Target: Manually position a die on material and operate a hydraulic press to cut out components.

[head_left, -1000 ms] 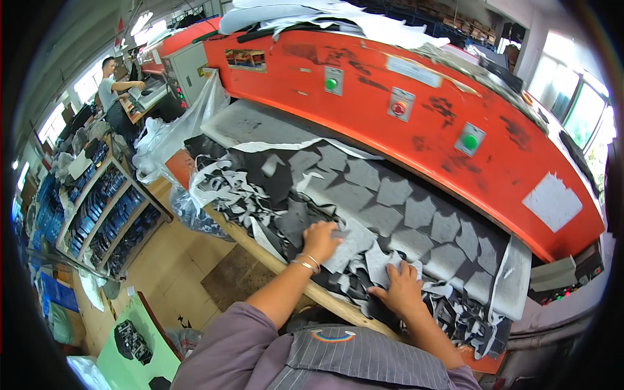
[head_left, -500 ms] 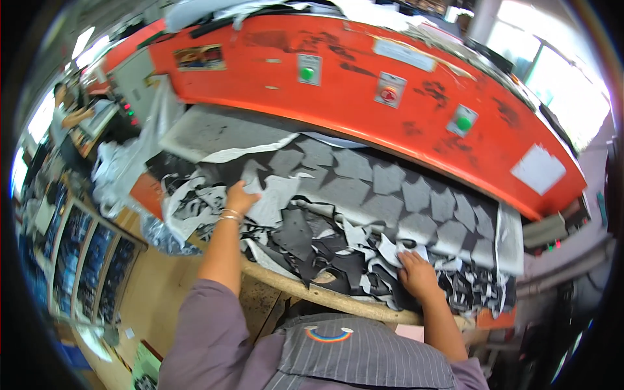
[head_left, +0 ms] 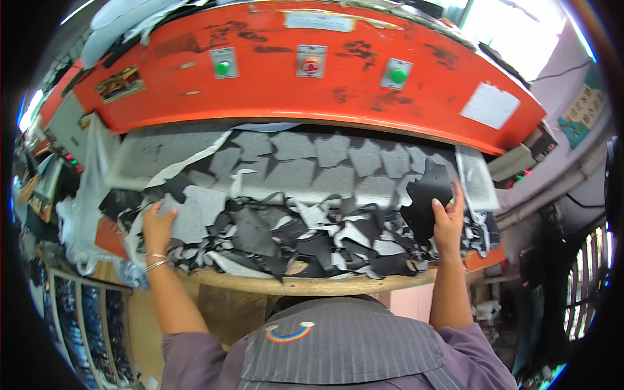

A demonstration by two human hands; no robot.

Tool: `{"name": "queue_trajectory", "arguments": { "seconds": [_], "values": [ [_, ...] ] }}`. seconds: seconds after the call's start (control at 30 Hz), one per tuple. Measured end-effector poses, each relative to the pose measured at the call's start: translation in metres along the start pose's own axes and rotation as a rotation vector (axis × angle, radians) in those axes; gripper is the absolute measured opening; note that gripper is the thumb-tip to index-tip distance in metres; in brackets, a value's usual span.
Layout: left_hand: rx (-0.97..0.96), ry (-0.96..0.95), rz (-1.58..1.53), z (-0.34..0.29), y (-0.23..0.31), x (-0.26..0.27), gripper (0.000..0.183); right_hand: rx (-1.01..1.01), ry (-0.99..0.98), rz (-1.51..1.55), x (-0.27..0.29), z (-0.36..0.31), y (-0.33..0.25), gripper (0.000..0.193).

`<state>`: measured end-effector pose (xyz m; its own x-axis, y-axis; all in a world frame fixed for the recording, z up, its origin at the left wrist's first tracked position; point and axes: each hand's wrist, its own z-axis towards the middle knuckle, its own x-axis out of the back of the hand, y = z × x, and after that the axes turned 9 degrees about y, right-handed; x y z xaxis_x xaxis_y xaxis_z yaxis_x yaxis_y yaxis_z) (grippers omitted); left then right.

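At the left end of the scrap pile, my left hand (head_left: 159, 229) is closed at the edge of some light grey cut fabric pieces (head_left: 203, 209), thumb and fingers around them. My right hand (head_left: 448, 227) grips a black cut piece (head_left: 426, 198) with notched edges, lifted upright over the right part of the pile. Its thumb lies on the piece and the index finger points up beside it. Between the hands spreads a heap of black and white offcuts (head_left: 255, 231). Behind it, a pale board (head_left: 286, 184) bears rows of grey cut shapes (head_left: 292, 146).
A red-orange machine beam (head_left: 266, 84) with two green buttons and one red button spans above the board. A rounded wooden edge (head_left: 312, 286) runs along the front. Clear plastic bags (head_left: 75, 227) hang at the left, above racks (head_left: 78, 325) of dark blue items.
My view has turned to the right. My right hand has risen from the offcuts and moved right, now with the black piece in it. My left hand stays at the grey pieces.
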<state>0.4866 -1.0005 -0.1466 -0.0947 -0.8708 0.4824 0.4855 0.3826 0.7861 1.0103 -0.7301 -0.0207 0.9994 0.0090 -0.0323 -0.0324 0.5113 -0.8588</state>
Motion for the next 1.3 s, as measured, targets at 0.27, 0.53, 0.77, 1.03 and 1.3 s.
{"name": "queue_trajectory", "arguments": {
  "seconds": [0.27, 0.53, 0.77, 1.03, 1.3],
  "values": [
    [-0.180, 0.068, 0.178, -0.016, 0.070, 0.043, 0.036, 0.617, -0.877, -0.592, -0.162, -0.082, 0.004, 0.035],
    [0.273, -0.094, -1.209, -0.092, 0.062, 0.052, 0.053, 0.644, -1.050, -0.660, -0.243, -0.139, 0.085, 0.028],
    [0.587, -0.300, -1.444, -0.190, 0.005, 0.005, 0.042, 0.568, -0.780, -0.095, -0.236, -0.168, 0.026, 0.013],
    [0.609, -0.423, -1.363, -0.251, 0.023, 0.008, 0.059, -0.111, -1.377, 0.023, -0.199, -0.192, -0.024, 0.059],
    [0.911, -0.335, -1.570, -0.363, 0.104, -0.023, 0.051, 0.096, -1.542, -0.003, -0.101, -0.166, 0.014, 0.065]
  ]
}}
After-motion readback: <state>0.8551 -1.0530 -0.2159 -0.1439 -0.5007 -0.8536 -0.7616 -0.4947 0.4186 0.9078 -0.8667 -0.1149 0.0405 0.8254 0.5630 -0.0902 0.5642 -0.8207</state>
